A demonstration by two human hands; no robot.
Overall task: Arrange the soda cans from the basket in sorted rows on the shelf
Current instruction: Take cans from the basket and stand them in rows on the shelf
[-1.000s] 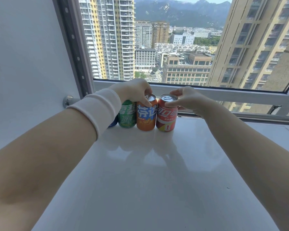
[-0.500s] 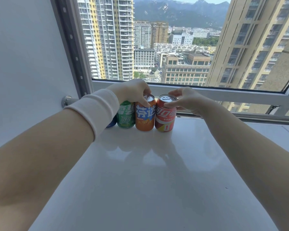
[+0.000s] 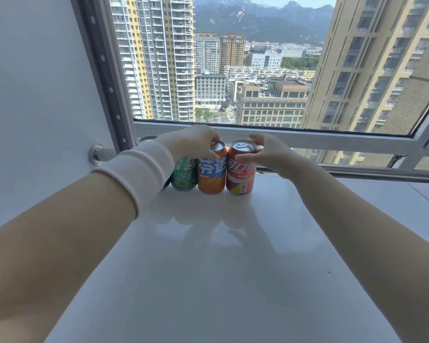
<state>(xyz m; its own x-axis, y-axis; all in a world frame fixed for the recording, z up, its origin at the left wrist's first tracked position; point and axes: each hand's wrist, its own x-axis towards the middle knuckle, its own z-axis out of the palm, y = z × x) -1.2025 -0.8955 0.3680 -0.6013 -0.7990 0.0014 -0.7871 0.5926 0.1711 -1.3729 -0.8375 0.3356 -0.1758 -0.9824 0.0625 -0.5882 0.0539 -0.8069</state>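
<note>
Four cans stand upright in one row at the back of the shelf [image 3: 221, 256], along the window frame [image 3: 307, 141]: blue can [image 3: 166, 185], green can [image 3: 183, 177], orange can [image 3: 212, 174], red can [image 3: 240, 172]. The left hand [image 3: 191, 142] grips the orange can at its rim. The right hand [image 3: 268, 154] curls round the red can's top. Free shelf lies right of the red can, nearer the right hand.

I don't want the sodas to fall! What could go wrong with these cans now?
The left hand grips the orange can by its top, so a nudge could tip it into the green can or red can standing right beside it. The right hand holds the red can high up; pushing there might topple it.
</note>
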